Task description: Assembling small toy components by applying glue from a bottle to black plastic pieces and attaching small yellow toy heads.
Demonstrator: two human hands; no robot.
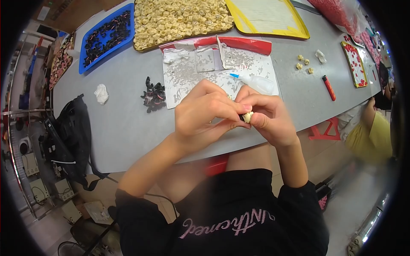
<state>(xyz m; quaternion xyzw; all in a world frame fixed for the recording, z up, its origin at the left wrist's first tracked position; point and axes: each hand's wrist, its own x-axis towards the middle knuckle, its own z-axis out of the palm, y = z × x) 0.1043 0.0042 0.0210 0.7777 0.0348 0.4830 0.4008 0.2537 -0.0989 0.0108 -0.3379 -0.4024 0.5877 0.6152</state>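
Over the near edge of the table, my two hands meet fingertip to fingertip. My right hand (275, 117) pinches a small cream moulded piece (247, 117) between thumb and fingers. My left hand (203, 112) is closed against its left side, where a bit of a dark piece (241, 117) shows between the fingertips; most of it is hidden. Just beyond lies a white work sheet (183, 87) marked with grey smears. On it rests a clear squeeze bottle (258, 84) with a blue nozzle. Left of the sheet is a small pile of black pieces (153, 96).
A blue tray (87, 62) of black parts and a tray (141, 48) heaped with cream pieces stand at the back. Beside them is a yellow-edged tray (273, 19). Several cream pieces (300, 66) and a red tube (329, 88) lie right. A black bag (70, 136) hangs left.
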